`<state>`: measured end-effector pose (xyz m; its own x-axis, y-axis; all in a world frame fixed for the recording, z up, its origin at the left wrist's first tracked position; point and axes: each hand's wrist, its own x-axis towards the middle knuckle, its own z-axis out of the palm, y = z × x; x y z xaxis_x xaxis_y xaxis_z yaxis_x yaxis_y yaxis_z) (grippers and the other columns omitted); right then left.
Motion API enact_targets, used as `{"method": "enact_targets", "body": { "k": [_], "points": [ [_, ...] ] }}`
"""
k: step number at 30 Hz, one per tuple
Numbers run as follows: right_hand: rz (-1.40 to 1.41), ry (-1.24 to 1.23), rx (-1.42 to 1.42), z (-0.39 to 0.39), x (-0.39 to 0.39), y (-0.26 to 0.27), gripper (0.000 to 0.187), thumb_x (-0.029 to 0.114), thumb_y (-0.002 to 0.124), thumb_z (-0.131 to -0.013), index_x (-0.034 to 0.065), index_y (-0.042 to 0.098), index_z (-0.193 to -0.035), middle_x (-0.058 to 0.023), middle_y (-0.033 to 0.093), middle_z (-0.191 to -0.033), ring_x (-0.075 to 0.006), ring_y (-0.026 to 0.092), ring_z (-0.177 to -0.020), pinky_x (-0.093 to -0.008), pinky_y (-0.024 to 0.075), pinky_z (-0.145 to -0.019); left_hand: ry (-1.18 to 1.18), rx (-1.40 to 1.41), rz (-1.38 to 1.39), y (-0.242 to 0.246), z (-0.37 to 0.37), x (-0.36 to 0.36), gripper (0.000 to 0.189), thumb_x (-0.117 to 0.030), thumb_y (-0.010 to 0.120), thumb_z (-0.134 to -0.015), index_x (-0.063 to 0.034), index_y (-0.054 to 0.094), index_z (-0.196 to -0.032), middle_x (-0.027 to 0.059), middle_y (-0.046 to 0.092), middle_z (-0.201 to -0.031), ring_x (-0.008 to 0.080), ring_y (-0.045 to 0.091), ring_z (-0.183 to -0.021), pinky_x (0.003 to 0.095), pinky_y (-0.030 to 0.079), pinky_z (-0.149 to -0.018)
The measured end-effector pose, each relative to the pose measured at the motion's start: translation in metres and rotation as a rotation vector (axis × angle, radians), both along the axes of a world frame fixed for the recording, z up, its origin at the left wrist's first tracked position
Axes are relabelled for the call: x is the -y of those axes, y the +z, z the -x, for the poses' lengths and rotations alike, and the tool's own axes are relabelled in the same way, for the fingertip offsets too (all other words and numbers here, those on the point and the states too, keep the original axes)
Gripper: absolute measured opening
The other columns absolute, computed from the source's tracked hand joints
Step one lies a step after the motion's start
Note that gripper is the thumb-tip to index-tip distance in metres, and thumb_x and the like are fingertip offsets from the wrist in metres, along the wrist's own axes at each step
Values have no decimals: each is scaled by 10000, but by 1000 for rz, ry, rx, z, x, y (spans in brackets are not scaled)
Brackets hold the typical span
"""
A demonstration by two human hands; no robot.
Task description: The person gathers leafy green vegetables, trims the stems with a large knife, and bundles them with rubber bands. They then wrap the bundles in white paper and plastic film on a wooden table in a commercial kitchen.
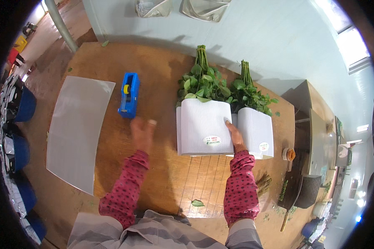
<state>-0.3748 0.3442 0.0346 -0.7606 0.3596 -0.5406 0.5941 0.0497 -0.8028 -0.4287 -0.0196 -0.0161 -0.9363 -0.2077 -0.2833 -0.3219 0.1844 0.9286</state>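
Note:
My right hand (236,137) grips the right edge of a white corrugated wrapper (205,124), thumb on its front. The wrapper is folded around a bunch of leafy green stems (204,81), cut ends tied and pointing to the wall; any blooms are hidden inside. A second wrapped bunch (256,130) lies just to its right. Both wrappers bear a printed oval sticker. My left hand (142,130), slightly blurred, hovers over the wooden table with thumb and fingers apart and nothing visible in it. Just beyond it stands a blue tape dispenser (130,95) with a yellow-cored roll.
Translucent sheets (78,133) lie on the table (162,180) at left. A loose leaf (198,203) rests on ruled lines near the front edge. At right are a small jar (288,154) and a bundle of stems (263,183). Blue buckets (26,104) line the left floor.

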Motion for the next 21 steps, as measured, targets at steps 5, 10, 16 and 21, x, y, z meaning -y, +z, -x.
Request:
{"method": "enact_targets", "body": {
  "k": [5, 10, 16, 21],
  "points": [
    [424, -130, -83, 1, 21, -2, 641, 450, 562, -911, -48, 504, -1310, -139, 602, -1206, -234, 568, -1076, -317, 419, -943, -572, 78, -372, 0, 11, -70, 908, -482, 621, -883, 28, 186, -1496, 212, 328, -1492, 288, 376, -1343, 362, 283, -1115],
    [312, 15, -212, -56, 48, -36, 637, 422, 469, -963, -58, 440, -1381, -195, 481, -1384, -273, 458, -1267, -332, 323, -1083, -675, 242, -453, 52, -18, -37, 856, -390, 624, -888, -20, 174, -1515, 165, 359, -1484, 257, 400, -1326, 345, 292, -1107],
    [437, -291, -233, -188, 175, -50, 687, 519, 387, -987, -40, 427, -1386, -199, 507, -1350, -285, 504, -1220, -363, 371, -1057, -745, 177, -545, 36, -119, 74, 804, -197, 591, -888, -66, 133, -1536, 119, 322, -1510, 221, 336, -1370, 342, 248, -1131],
    [850, -484, -401, -263, 260, -77, 720, 583, 348, -982, 47, 328, -1461, -166, 461, -1412, -332, 506, -1230, -448, 436, -1019, -892, 99, -486, 38, -147, 130, 843, -176, 587, -894, -60, 61, -1542, 119, 217, -1559, 208, 235, -1411, 337, 198, -1147]
  ]
}}
